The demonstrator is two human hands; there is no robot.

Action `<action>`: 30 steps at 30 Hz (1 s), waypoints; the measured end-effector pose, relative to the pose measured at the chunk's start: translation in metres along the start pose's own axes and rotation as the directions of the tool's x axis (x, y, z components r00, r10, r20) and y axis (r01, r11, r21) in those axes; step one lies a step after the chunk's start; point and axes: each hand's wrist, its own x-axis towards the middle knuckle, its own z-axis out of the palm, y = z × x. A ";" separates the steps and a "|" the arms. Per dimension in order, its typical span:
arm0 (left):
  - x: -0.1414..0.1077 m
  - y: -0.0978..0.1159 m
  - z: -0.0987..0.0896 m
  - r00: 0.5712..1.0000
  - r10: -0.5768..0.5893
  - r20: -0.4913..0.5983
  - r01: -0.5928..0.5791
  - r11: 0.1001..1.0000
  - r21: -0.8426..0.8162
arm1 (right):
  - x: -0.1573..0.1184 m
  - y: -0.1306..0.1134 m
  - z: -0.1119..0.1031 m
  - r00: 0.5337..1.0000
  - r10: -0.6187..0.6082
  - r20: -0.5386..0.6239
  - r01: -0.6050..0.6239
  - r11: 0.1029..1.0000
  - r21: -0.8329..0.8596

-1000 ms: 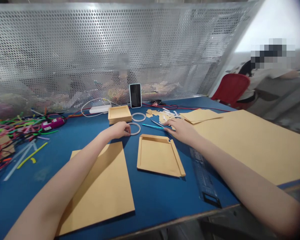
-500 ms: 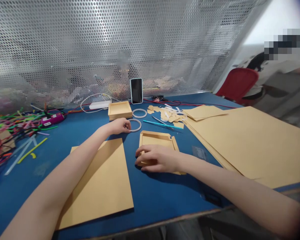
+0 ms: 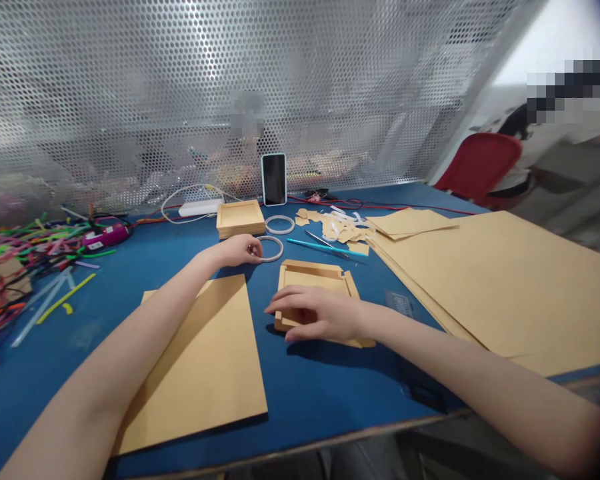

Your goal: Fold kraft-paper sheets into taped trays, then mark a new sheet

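My left hand (image 3: 241,250) has its fingers pressed together on the left edge of a pale tape ring (image 3: 274,249). A second ring (image 3: 280,225) lies just behind it. My right hand (image 3: 325,313) is over the near left part of a folded tan paper tray (image 3: 315,272), thumb and fingers apart. The tray has raised sides, and its near right part is covered by the hand. Under my left forearm lies a flat tan sheet (image 3: 210,367). A stack of folded paper trays (image 3: 240,215) stands behind my left hand.
Large tan sheets (image 3: 510,287) cover the right side of the blue table (image 3: 320,407). Paper scraps (image 3: 345,230), a blue stick (image 3: 325,247) and an upright phone (image 3: 274,179) are at the back. Colourful strips (image 3: 30,247) pile up left. A person sits beyond a red chair (image 3: 480,165).
The fingers of my right hand have spread and lifted a little off the tray's left edge. My left hand stays at the ring. The view has shifted slightly.
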 end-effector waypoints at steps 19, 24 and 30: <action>-0.026 0.100 -0.006 0.960 0.264 -0.088 -0.279 0.903 -0.327 | -0.016 0.015 -0.032 0.641 0.252 -0.725 -0.188 0.967 0.170; -0.030 0.112 -0.006 0.938 0.344 -0.048 -0.319 0.797 -0.514 | -0.020 0.016 -0.035 0.591 0.228 -0.773 -0.189 0.972 0.142; -0.027 0.109 -0.001 0.897 0.441 -0.010 -0.395 0.791 -0.467 | -0.018 0.015 -0.031 0.572 0.192 -0.798 0.066 0.958 0.278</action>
